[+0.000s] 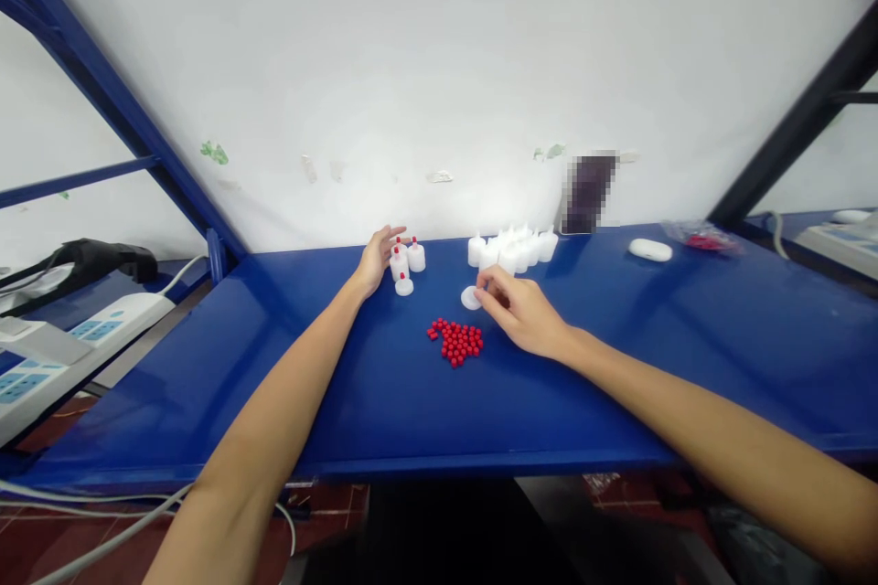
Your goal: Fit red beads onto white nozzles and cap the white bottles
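Observation:
My left hand (375,261) rests at the far left of the work area with its fingers stretched out around the side of a small group of white bottles (416,257) with red tips. In front of this group lies a low white nozzle lid (404,287) topped with red. My right hand (522,309) is closed in a pinch at the edge of a round white lid (470,298), held just over or on the table; the fingers partly hide it. Nearest to both hands in front is a loose pile of small red caps (458,341).
Several white bottles with pointed nozzles (511,249) stand together behind my right hand. A phone-like pixelated object (590,192) leans on the wall. A white oval case (650,249) and a plastic bag with red pieces (706,239) lie right on the blue table (384,411). Power strips (75,347) are left.

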{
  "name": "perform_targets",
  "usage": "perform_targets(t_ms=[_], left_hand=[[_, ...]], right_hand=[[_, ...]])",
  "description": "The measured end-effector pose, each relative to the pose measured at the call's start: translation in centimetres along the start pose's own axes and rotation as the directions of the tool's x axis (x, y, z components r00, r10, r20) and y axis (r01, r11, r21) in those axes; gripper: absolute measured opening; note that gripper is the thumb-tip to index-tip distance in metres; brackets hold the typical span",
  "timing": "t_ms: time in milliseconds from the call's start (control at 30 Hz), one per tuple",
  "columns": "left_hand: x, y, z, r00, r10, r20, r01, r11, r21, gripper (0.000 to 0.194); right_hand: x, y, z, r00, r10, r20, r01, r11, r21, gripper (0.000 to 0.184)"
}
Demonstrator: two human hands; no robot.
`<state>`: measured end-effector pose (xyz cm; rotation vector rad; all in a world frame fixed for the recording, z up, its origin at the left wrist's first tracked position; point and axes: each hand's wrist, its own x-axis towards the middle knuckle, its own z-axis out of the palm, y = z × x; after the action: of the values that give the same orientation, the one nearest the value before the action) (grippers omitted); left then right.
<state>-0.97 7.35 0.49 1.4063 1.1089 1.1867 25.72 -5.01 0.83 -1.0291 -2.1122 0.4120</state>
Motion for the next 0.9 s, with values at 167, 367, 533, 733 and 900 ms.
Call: perform_targets(t_ms=[167, 367, 533, 733, 900], left_hand=[[0.9, 0.1, 0.0, 0.992, -0.036, 0.124, 0.034, 0.999, 0.015, 0.072], [1.2, -0.1, 0.4, 0.99, -0.055, 0.132, 0.059, 0.998, -0.024, 0.061], [1.4, 0.2, 0.6, 0.998, 0.051, 0.038, -0.053, 0.998, 0.038, 0.046], [0.1, 2.7, -0.4, 0.866, 0.251, -0.432, -0.144, 0.953, 0.265, 0.026], [-4.6, 4.6, 0.6, 0.871, 0.305, -0.385, -0.219, 0.943, 0.251, 0.028]], right_hand=[[0.0, 0.0, -0.1, 1.0, 0.02, 0.006, -0.021, 1.0, 0.017, 0.014], [-0.1, -0.1, -0.1, 1.0, 0.01, 0.022, -0.011, 1.0, 0.014, 0.013], [-0.1, -0.2, -0.2, 1.0, 0.018, 0.021, -0.018, 1.0, 0.01, 0.014], [-0.2, 0.2, 0.1, 0.999, 0.008, 0.034, -0.007, 1.0, -0.023, 0.012], [-0.1, 0.3, 0.5, 0.994, 0.038, 0.101, -0.033, 0.998, -0.047, 0.012]])
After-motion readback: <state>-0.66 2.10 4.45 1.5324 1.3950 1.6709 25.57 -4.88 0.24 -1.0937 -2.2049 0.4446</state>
